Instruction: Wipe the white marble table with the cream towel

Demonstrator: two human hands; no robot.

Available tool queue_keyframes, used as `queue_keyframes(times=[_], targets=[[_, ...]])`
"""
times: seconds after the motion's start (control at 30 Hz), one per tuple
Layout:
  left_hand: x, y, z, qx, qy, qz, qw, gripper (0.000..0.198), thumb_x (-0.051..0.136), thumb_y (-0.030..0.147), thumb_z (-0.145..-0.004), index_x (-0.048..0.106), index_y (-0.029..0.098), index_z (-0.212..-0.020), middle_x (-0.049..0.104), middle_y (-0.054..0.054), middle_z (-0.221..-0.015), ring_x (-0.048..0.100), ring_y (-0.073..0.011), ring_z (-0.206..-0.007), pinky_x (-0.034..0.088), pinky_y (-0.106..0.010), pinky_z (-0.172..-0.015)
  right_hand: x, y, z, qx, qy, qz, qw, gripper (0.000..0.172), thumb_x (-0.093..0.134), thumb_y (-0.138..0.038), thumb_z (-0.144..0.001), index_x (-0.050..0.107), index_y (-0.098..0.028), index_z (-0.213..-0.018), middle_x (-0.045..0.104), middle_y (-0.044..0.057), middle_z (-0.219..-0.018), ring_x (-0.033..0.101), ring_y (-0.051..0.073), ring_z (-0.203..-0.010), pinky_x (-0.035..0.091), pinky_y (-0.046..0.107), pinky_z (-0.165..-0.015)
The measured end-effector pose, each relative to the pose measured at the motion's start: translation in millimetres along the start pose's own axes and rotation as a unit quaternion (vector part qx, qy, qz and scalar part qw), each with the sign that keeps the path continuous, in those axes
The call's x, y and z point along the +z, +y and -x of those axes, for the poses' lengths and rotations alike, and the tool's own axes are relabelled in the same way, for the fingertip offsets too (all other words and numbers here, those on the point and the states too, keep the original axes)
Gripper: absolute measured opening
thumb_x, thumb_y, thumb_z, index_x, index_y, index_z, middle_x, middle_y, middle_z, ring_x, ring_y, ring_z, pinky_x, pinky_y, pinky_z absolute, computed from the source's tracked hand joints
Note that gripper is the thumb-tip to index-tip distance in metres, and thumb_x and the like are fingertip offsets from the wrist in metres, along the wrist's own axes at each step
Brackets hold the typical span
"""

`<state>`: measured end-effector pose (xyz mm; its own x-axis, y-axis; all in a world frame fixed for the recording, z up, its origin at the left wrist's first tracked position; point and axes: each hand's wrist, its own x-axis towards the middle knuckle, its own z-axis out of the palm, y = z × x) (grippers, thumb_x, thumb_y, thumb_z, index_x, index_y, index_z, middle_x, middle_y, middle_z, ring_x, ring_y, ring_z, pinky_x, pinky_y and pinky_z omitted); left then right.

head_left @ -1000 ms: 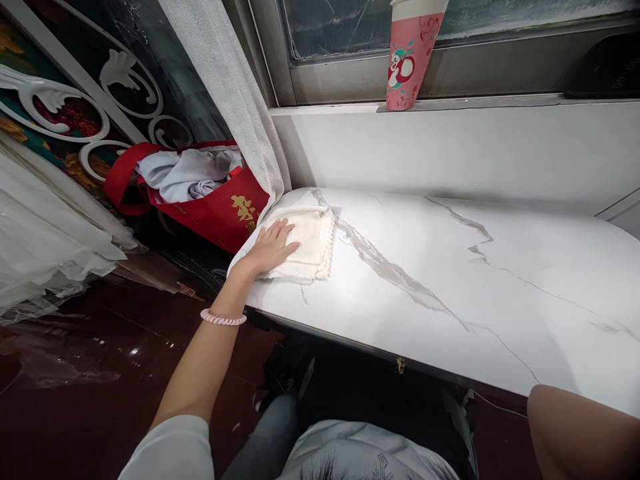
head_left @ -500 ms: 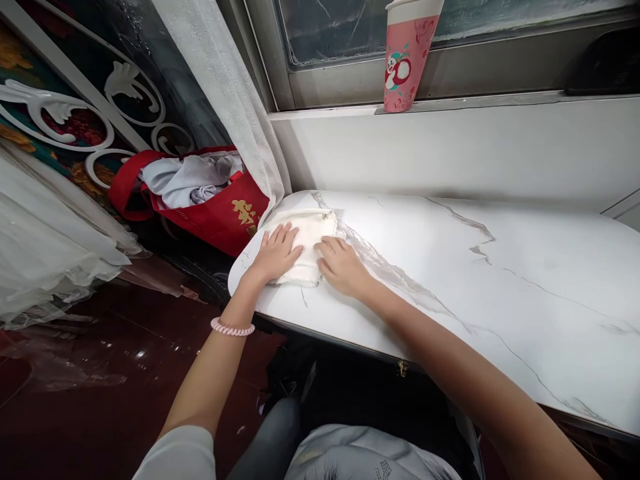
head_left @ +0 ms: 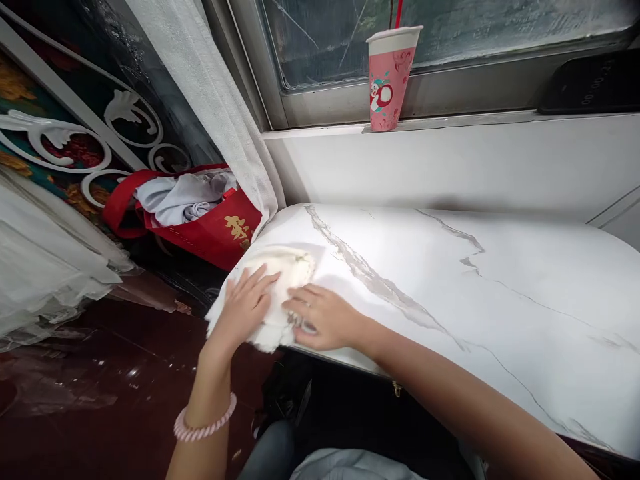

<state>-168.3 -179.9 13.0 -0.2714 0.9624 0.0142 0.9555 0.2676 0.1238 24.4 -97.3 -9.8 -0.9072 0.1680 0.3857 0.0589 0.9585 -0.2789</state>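
Note:
A folded cream cloth (head_left: 287, 275) with a scalloped edge lies at the near left corner of the white marble table (head_left: 450, 280), partly hanging over the edge. My left hand (head_left: 243, 308) rests flat on the cloth's left part, fingers spread. My right hand (head_left: 325, 317) lies on the cloth's right side, fingers stretched and pressed down on it. A pink coiled band circles my left wrist.
A pink paper cup (head_left: 389, 79) with a straw stands on the window sill at the back. A red bag (head_left: 210, 223) with grey cloth in it sits on the dark floor left of the table, beside a white curtain (head_left: 210, 100). White tulle (head_left: 45, 247) lies far left.
My right hand has come in and landed on the cloth. Both hands have dragged the cloth toward me to the table's near edge, where it bunches and hangs over.

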Motion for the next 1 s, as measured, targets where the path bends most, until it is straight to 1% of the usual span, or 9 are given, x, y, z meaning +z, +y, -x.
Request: queue_keyframes(times=[0.07, 0.13, 0.3, 0.47, 0.63, 0.7, 0.8, 0.87, 1.0], targets=[[-0.4, -16, 10, -0.050, 0.014, -0.002, 0.999, 0.053, 0.022, 0.029, -0.095, 0.046, 0.033, -0.142, 0.031, 0.002, -0.158, 0.018, -0.0338, -0.148, 0.014, -0.068, -0.114, 5, -6, -1, -0.040, -0.009, -0.006, 0.999, 0.049, 0.052, -0.037, -0.091, 0.053, -0.011, -0.133, 0.050, 0.017, -0.142, 0.046, 0.027, -0.129, 0.034, 0.041, -0.110], [-0.6, -29, 8, -0.049, 0.010, -0.005, 0.999, 0.054, 0.019, 0.031, -0.096, 0.044, 0.031, -0.144, 0.030, 0.000, -0.158, 0.017, -0.0339, -0.148, 0.015, -0.068, -0.113, 7, -9, -4, -0.033, -0.017, -0.006, 0.999, 0.048, 0.049, -0.036, -0.094, 0.050, -0.013, -0.137, 0.045, 0.016, -0.148, 0.040, 0.028, -0.136, 0.031, 0.045, -0.113], [1.7, -32, -45, 0.030, -0.015, -0.036, 0.999, 0.055, 0.017, 0.034, -0.098, 0.035, 0.028, -0.149, 0.026, -0.002, -0.160, 0.017, -0.0325, -0.148, 0.014, -0.063, -0.115, 3, -2, -9, 0.042, -0.010, -0.035, 0.998, 0.041, 0.044, -0.023, -0.096, 0.052, -0.012, -0.135, 0.049, 0.015, -0.145, 0.040, 0.027, -0.137, 0.029, 0.047, -0.115], [4.2, 2, -122, 0.030, -0.006, -0.050, 0.998, 0.053, 0.017, 0.028, -0.099, 0.030, 0.026, -0.151, 0.023, -0.002, -0.161, 0.017, -0.0316, -0.147, 0.012, -0.060, -0.117, 4, 12, -10, 0.087, 0.008, -0.022, 0.996, 0.036, 0.046, -0.016, -0.093, 0.058, -0.010, -0.126, 0.052, 0.017, -0.140, 0.041, 0.028, -0.135, 0.028, 0.049, -0.113], [7.8, 49, -184, 0.043, -0.007, -0.044, 0.998, 0.053, 0.016, 0.027, -0.101, 0.025, 0.026, -0.153, 0.022, -0.002, -0.161, 0.016, -0.0319, -0.146, 0.012, -0.062, -0.115, -1, 14, -13, 0.091, 0.003, -0.001, 0.996, 0.023, 0.046, -0.017, -0.092, 0.068, -0.013, -0.095, 0.067, 0.011, -0.101, 0.057, 0.024, -0.104, 0.039, 0.040, -0.100], [12.1, 68, -198, 0.039, -0.011, -0.041, 0.998, 0.054, 0.019, 0.029, -0.100, 0.026, 0.026, -0.153, 0.022, -0.003, -0.161, 0.015, -0.0337, -0.147, 0.012, -0.063, -0.115, -7, 16, -13, 0.135, 0.022, 0.007, 0.991, 0.023, 0.045, -0.017, -0.091, 0.068, -0.014, -0.090, 0.067, 0.009, -0.092, 0.058, 0.023, -0.093, 0.043, 0.037, -0.091], [19.2, 95, -199, 0.060, -0.013, -0.046, 0.997, 0.056, 0.021, 0.031, -0.098, 0.024, 0.028, -0.154, 0.020, -0.003, -0.162, 0.014, -0.0348, -0.147, 0.012, -0.061, -0.116, -20, 34, -9, 0.247, 0.125, 0.005, 0.961, 0.025, 0.043, -0.015, -0.090, 0.068, -0.015, -0.095, 0.068, 0.010, -0.097, 0.058, 0.024, -0.096, 0.045, 0.036, -0.090], [22.9, 111, -187, 0.081, -0.015, -0.051, 0.995, 0.056, 0.023, 0.033, -0.098, 0.024, 0.029, -0.154, 0.020, -0.003, -0.162, 0.016, -0.0351, -0.147, 0.013, -0.060, -0.115, -30, 54, -2, 0.298, 0.195, 0.010, 0.935, 0.030, 0.042, -0.013, -0.088, 0.067, -0.013, -0.104, 0.066, 0.013, -0.113, 0.055, 0.025, -0.109, 0.043, 0.037, -0.097], [25.5, 138, -138, 0.120, 0.006, -0.067, 0.990, 0.054, 0.024, 0.033, -0.098, 0.031, 0.030, -0.151, 0.027, -0.006, -0.159, 0.028, -0.0357, -0.141, 0.023, -0.058, -0.110, -46, 91, 15, 0.362, 0.216, 0.031, 0.906, 0.043, 0.038, -0.013, -0.091, 0.057, -0.008, -0.128, 0.049, 0.017, -0.143, 0.039, 0.026, -0.135, 0.031, 0.039, -0.112]])
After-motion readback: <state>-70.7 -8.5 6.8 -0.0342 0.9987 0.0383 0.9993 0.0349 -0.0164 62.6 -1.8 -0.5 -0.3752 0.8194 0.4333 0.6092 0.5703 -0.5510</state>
